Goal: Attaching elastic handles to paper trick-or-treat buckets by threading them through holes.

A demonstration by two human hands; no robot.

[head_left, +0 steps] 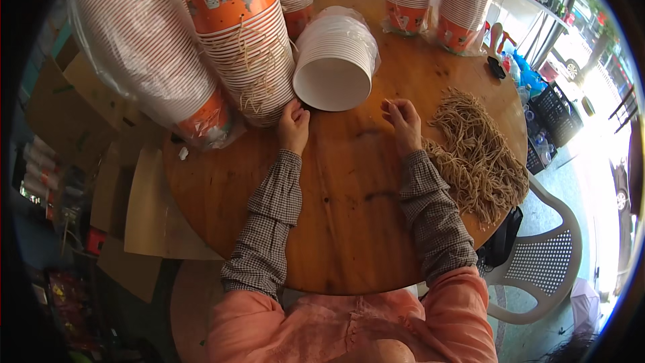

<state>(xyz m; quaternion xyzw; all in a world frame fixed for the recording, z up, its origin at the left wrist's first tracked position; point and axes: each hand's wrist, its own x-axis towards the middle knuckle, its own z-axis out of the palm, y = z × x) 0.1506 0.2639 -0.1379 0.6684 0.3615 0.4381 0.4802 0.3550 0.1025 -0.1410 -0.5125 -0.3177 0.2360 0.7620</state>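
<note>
My left hand (293, 126) is at the lower end of a tall stack of orange-patterned paper tubs (250, 60), its fingers curled closed; what they hold, if anything, is hidden. Thin tan strands hang over the rims along that stack. To the right, my right hand (403, 123) hovers above the table with thumb and fingertips pinched together; a tiny pale bit shows at the tips, too small to name. Between and beyond the hands, white paper tubs (334, 60) lie nested on their side in clear plastic, the open mouth towards me. A heap of tan, stringy strands (477, 158) spreads beside my right forearm.
Plastic-wrapped tub stacks (144, 47) crowd the left side, and further wrapped stacks (463, 7) stand at the far right. A small black object (496, 67) sits near the round wooden table's (349, 228) right edge. Cardboard (161, 208) is at left, a plastic chair (544, 262) at right.
</note>
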